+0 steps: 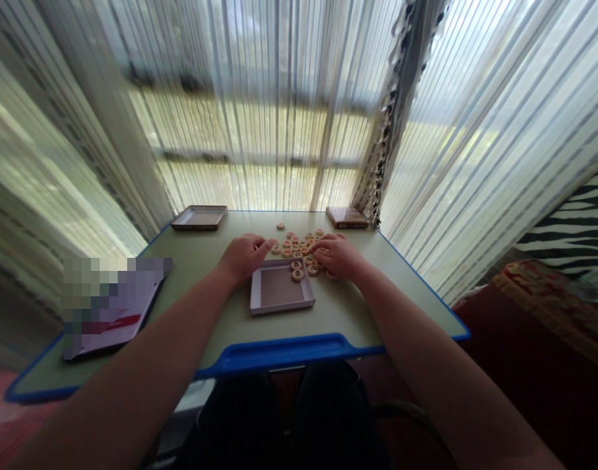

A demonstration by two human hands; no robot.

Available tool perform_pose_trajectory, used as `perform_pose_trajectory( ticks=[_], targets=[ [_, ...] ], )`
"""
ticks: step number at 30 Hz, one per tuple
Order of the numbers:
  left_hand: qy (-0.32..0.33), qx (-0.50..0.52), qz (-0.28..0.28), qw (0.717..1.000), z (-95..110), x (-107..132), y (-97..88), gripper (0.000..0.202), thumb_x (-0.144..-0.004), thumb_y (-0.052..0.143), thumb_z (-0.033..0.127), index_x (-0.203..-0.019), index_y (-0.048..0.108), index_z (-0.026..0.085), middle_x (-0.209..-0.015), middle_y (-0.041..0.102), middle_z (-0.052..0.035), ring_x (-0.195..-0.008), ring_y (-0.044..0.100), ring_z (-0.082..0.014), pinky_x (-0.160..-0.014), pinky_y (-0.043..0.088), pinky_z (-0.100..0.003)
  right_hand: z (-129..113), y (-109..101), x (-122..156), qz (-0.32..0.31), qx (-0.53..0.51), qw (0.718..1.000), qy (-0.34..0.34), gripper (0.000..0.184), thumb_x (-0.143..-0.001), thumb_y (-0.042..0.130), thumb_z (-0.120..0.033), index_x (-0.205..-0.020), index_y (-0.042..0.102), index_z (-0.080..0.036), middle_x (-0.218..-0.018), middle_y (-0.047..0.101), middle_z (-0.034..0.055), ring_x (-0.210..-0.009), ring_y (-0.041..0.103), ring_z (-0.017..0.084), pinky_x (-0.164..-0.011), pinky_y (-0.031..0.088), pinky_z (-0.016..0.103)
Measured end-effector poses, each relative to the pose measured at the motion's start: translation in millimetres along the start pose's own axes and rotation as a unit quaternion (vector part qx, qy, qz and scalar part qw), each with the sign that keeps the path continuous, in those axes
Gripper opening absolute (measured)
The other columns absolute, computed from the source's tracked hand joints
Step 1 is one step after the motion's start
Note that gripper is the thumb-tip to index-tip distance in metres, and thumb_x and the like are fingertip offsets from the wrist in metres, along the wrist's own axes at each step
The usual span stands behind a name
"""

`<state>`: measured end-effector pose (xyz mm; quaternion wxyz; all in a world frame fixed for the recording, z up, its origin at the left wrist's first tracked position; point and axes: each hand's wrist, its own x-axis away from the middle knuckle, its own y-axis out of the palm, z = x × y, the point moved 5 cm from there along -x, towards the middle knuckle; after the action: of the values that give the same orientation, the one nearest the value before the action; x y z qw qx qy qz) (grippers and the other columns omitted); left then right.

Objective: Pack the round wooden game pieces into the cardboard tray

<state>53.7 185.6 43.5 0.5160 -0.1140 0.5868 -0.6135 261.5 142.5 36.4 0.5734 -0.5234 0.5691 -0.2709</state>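
The table [343, 307] has a smooth, softly shiny top and a blue rim [279, 352] that looks like plastic. On it, the round pieces [298, 254] look wooden, the open box [274, 287] like matt cardboard; behind it hang sheer, ribbed cloth curtains [260, 130].

We observe backlight through the sheer curtain [279, 130] – brightest at upper right. The counter [341, 313] is softly lit; the area beneath is dark. We note stretching and blur toward the edges – plus coarse pixelation at left.
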Motion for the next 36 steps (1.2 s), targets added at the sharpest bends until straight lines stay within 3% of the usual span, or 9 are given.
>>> perform_pose_trajectory(
  ticks=[4, 7, 10, 14, 19, 27, 31, 36],
  targets=[
    [-0.01, 0.015, -0.001, 1.0, -0.1, -0.9, -0.4, 0.047, -0.083, 0.031, 0.045, -0.082, 0.067, 0.015, -0.083, 0.066, -0.0072, -0.08, 0.057, -0.0177, -0.071, 0.041, -0.026, -7.4, -0.4, -3.9, 0.048, -0.036, 0.997, -0.038, 0.028, -0.081, 0.049, -0.028, -0.103, 0.064, -0.022, -0.11, 0.06, 0.0055, -0.103, 0.048, 0.019, -0.093, 0.032, 0.033],
    [0.007, 0.042, -0.032, 0.999, 6.2, -0.1, 4.2, 0.043, -0.082, 0.034, 0.043, -0.086, 0.068, 0.016, -0.09, 0.066, -0.0068, -0.083, 0.057, -0.0177, -0.076, 0.042, -0.026, -18.6, 6.2, -8.4, 0.007, -0.051, 0.994, -0.1, 0.026, -0.082, 0.047, -0.025, -0.1, 0.065, -0.025, -0.109, 0.061, 0.0025, -0.102, 0.048, 0.018, -0.096, 0.029, 0.034],
    [0.023, 0.067, -0.062, 0.996, 12.2, 1.5, 9.3, 0.035, -0.078, 0.043, 0.04, -0.087, 0.068, 0.018, -0.092, 0.066, -0.0055, -0.079, 0.058, -0.0167, -0.074, 0.043, -0.026, -21.8, 9.7, -11.5, -0.023, -0.038, 0.993, -0.112, 0.023, -0.079, 0.049, -0.023, -0.09, 0.069, -0.024, -0.102, 0.064, 0.0019, -0.097, 0.049, 0.018, -0.094, 0.03, 0.033],
    [0.042, 0.085, -0.072, 0.993, 14.9, 2.7, 11.2, 0.028, -0.073, 0.051, 0.035, -0.086, 0.068, 0.018, -0.088, 0.065, -0.0047, -0.074, 0.057, -0.0157, -0.072, 0.045, -0.026, -16.1, 5.4, -11.1, -0.009, -0.002, 0.996, -0.083, 0.02, -0.075, 0.051, -0.021, -0.081, 0.069, -0.02, -0.09, 0.066, 0.0039, -0.09, 0.05, 0.018, -0.089, 0.032, 0.03],
    [0.038, 0.089, -0.066, 0.993, 12.0, 3.0, 9.9, 0.027, -0.072, 0.051, 0.034, -0.084, 0.069, 0.018, -0.084, 0.065, -0.004, -0.073, 0.056, -0.0155, -0.072, 0.045, -0.027, -5.5, 4.4, -10.1, -0.021, 0.036, 0.999, 0.002, 0.021, -0.074, 0.055, -0.034, -0.078, 0.068, -0.018, -0.081, 0.065, 0.0059, -0.083, 0.051, 0.019, -0.076, 0.037, 0.027],
    [0.04, 0.077, -0.073, 0.994, 13.9, 2.4, 9.8, 0.027, -0.072, 0.049, 0.032, -0.083, 0.069, 0.017, -0.084, 0.066, -0.004, -0.071, 0.057, -0.0155, -0.071, 0.045, -0.026, -0.1, 4.7, -13.4, -0.009, 0.027, 0.999, 0.019, 0.019, -0.075, 0.055, -0.031, -0.083, 0.069, -0.021, -0.082, 0.065, 0.005, -0.08, 0.052, 0.018, -0.077, 0.037, 0.027],
    [0.042, 0.079, -0.078, 0.993, 16.5, 2.2, 9.3, 0.026, -0.073, 0.049, 0.031, -0.083, 0.069, 0.017, -0.085, 0.066, -0.0045, -0.072, 0.057, -0.0156, -0.07, 0.044, -0.026, 1.3, 6.7, -12.5, -0.046, -0.003, 0.999, 0.014, 0.018, -0.072, 0.055, -0.027, -0.082, 0.069, -0.021, -0.077, 0.065, 0.0021, -0.07, 0.054, 0.013, -0.067, 0.039, 0.022],
    [0.044, 0.076, -0.078, 0.993, 16.5, 2.9, 8.5, 0.027, -0.073, 0.048, 0.032, -0.083, 0.069, 0.017, -0.084, 0.066, -0.0046, -0.072, 0.058, -0.0159, -0.068, 0.044, -0.026, 4.6, 7.8, -12.5, -0.046, -0.002, 0.999, 0.024, 0.023, -0.07, 0.057, -0.038, -0.08, 0.069, -0.02, -0.074, 0.064, 0.0025, -0.067, 0.054, 0.014, -0.061, 0.038, 0.022]
  ],
)
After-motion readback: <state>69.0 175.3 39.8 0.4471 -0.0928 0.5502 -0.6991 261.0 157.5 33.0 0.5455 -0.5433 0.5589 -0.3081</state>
